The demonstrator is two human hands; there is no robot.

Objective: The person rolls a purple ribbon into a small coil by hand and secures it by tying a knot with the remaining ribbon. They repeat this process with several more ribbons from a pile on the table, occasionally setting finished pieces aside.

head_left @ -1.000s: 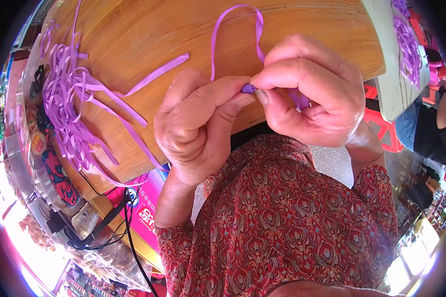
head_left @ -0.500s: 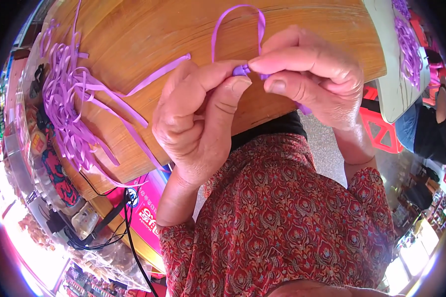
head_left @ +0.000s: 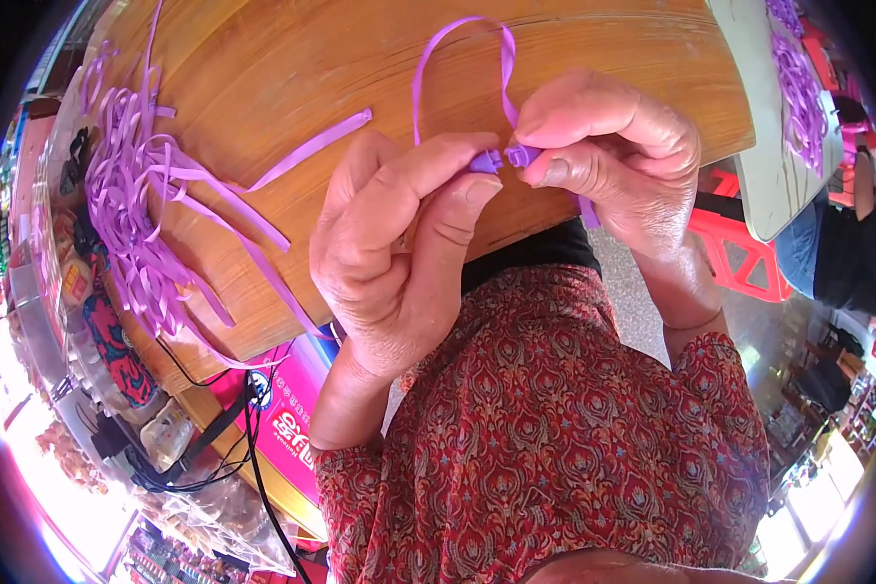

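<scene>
Between thumb and forefinger, my left hand point(head_left: 389, 243) pinches a small purple plastic buckle half point(head_left: 485, 162). My right hand point(head_left: 628, 170) grips the matching buckle half point(head_left: 523, 156) the same way. A narrow gap separates the facing ends of the two pieces. Beyond the fingers, a purple ribbon strap point(head_left: 419, 83) arches over the wooden table and drops behind both hands. Another stretch of purple strap shows below my right hand. The other fingers of both hands are curled, and what lies inside them is hidden.
A tangled heap of purple straps point(head_left: 127, 185) covers the left of the wooden table point(head_left: 613, 39), with loose ends trailing rightward. More purple straps point(head_left: 798, 97) lie on a pale table at right, near a red stool point(head_left: 740, 253). Black cables point(head_left: 251, 438) and a pink bag point(head_left: 287, 419) are lower left.
Both hands have come slightly nearer to me. The right-hand buckle half, mostly covered before, now shows facing the left one. The ribbon loop has shifted slightly.
</scene>
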